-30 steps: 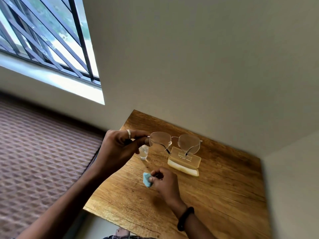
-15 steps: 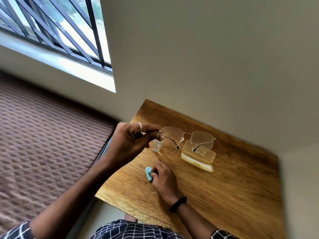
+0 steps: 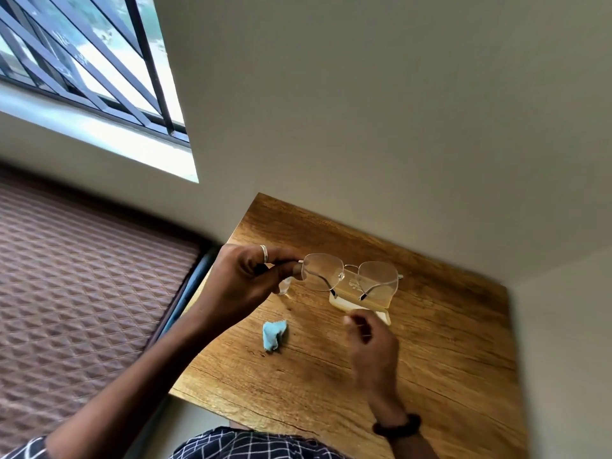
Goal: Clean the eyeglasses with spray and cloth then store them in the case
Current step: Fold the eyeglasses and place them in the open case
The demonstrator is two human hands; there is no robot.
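My left hand [image 3: 246, 283] pinches the left end of thin metal-framed eyeglasses [image 3: 351, 276] and holds them above the wooden table [image 3: 447, 342], temples unfolded. A translucent yellowish case [image 3: 381, 309] lies on the table right behind the glasses. My right hand [image 3: 371, 339] hovers just in front of the case with its fingers loosely curled and nothing in them. A crumpled light-blue cloth [image 3: 274, 335] lies alone on the table, left of my right hand. The small clear spray bottle [image 3: 285, 286] stands mostly hidden behind my left hand.
The table stands in a corner against beige walls. A barred window [image 3: 82, 71] is at the upper left. To the left of the table lies a brown quilted surface [image 3: 76, 293], with a blue strip [image 3: 185, 293] along the table's edge.
My right hand let go of the blue cloth, which now lies on the table, and moved right toward the case. The left hand still holds the glasses.
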